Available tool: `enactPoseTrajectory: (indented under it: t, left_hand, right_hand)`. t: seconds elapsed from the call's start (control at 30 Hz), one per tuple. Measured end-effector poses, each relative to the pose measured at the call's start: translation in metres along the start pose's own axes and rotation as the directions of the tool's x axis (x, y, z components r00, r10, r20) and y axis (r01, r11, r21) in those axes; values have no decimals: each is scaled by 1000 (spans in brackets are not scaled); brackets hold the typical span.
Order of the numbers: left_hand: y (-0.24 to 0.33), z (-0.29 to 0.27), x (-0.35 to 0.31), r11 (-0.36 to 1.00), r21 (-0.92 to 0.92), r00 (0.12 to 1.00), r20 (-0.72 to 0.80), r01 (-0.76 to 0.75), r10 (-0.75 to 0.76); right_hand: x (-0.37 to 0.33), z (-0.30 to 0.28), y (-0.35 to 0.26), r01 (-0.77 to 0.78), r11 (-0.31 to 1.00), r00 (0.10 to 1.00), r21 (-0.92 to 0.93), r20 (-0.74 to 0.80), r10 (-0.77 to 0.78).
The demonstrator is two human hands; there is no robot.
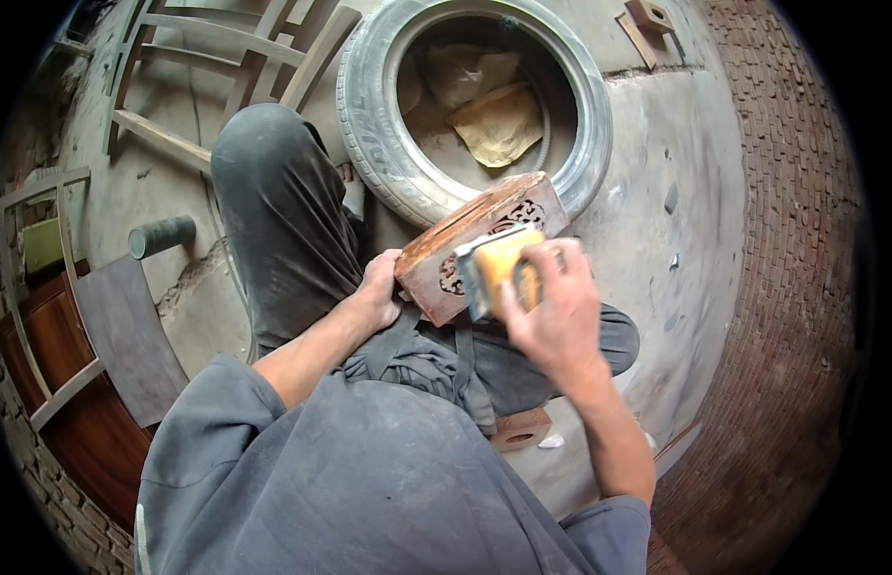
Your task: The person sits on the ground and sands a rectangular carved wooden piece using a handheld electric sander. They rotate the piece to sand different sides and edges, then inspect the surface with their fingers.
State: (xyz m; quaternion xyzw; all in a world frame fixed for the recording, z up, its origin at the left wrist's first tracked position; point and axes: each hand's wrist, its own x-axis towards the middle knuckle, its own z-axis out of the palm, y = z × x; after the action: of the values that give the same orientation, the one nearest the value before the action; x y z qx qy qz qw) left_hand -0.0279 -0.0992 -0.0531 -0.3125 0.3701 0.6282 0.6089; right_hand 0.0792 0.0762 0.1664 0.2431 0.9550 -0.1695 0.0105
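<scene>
A reddish-brown wooden box (pixel 428 284) with dark scroll carving on its face lies tilted across my lap, its far end against the tyre's rim. My left hand (pixel 380 285) grips the box's near left end, the fingers partly hidden behind it. In my right hand (pixel 558 311) is a yellow hand sander (pixel 498 264) with a dark pad, pressed to the carved face or just over it; contact cannot be told for certain. The sander covers the middle of the carving. Directly beyond the box lies a large grey, dusty tyre (pixel 369 125).
Inside the tyre lies a yellowish folded sheet (pixel 501 125). Wooden chair frames (pixel 211 34) stand at the far left, near a green cylinder (pixel 162 237) and a grey board (pixel 127 331). Wooden blocks lie at the far right (pixel 649 15) and by my right leg (pixel 522 430). Brick paving (pixel 791 240) borders the right.
</scene>
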Motion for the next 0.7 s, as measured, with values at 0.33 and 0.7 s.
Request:
enactPoseTrajectory:
  t: [0.33,0.7]
  left_hand:
    - [4,-3,-2,1000,30,1000,-7,-3,3]
    - [-2,-11,14,999,32,1000,7,16,-16]
  right_hand:
    - [-20,7,-14,26,999,1000,35,-12,-26]
    - [34,-10,92,-141,990,973,-20,-187,135]
